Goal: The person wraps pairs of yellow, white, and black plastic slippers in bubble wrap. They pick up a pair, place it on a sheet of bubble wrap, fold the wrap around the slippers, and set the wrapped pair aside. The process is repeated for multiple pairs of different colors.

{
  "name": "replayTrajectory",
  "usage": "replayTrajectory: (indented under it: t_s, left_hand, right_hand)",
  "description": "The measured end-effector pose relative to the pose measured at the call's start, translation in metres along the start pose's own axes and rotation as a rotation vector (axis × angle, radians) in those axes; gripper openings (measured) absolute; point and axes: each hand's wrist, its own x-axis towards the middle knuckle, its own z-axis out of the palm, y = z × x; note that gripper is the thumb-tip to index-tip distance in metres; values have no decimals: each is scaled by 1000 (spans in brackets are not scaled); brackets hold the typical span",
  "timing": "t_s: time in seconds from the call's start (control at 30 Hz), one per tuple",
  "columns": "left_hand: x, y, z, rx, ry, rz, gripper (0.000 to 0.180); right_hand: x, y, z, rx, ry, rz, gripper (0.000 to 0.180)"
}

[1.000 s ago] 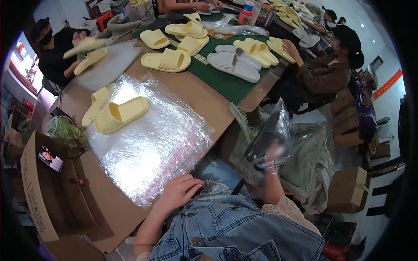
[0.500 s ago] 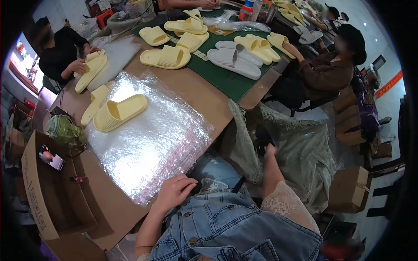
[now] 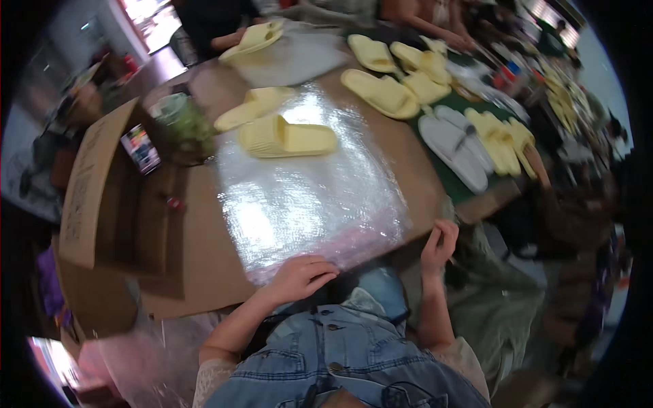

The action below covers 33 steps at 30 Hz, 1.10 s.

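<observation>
My left hand (image 3: 304, 278) rests at the near edge of a stack of clear plastic bags (image 3: 320, 197), its fingers loosely bent and the thumb apart, holding nothing that I can see. Raised beside the table's near right edge is my right hand (image 3: 439, 248), half curled, slightly blurred and with nothing visible in it. On the far part of the stack lies a pale yellow slide slipper (image 3: 309, 139) on its side. A second yellow slipper (image 3: 253, 109) lies just behind it, partly off the bags.
An open cardboard box (image 3: 102, 190) with a phone (image 3: 141, 149) stands at left, near a green bag (image 3: 180, 119). More yellow slippers (image 3: 382, 94) and grey slippers (image 3: 454, 149) lie at right. A greyish sack (image 3: 490, 299) hangs below the table. Co-workers sit around.
My right hand has come up from the sack to the table edge; the dark thing by it is no longer seen there. The view has turned left. My left hand stays by the bags.
</observation>
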Motion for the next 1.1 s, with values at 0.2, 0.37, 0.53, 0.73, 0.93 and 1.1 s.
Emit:
replayTrajectory:
  t_s: [0.2, 0.37, 0.53, 0.73, 0.93, 1.1]
  left_hand:
    - [-9, -19, -51, 265, 359, -371, 18]
    - [-18, -101, -107, 971, 608, -695, 22]
    - [-19, -197, -177, 1373, 326, -1031, 19]
    - [-7, -237, -213, 1463, 207, -1098, 18]
    - [-9, -238, -220, 1278, 221, -1097, 18]
    - [-8, -238, -218, 1319, 223, -1136, 19]
  right_hand:
    - [19, -68, 73, 307, -371, -160, 23]
    - [11, -91, 111, 368, -546, -122, 23]
    - [8, -84, 116, 374, -648, 127, 15]
    - [11, -83, 114, 364, -629, 87, 12]
    - [9, -84, 113, 359, -632, 123, 13]
    - [11, -86, 113, 360, -642, 149, 13]
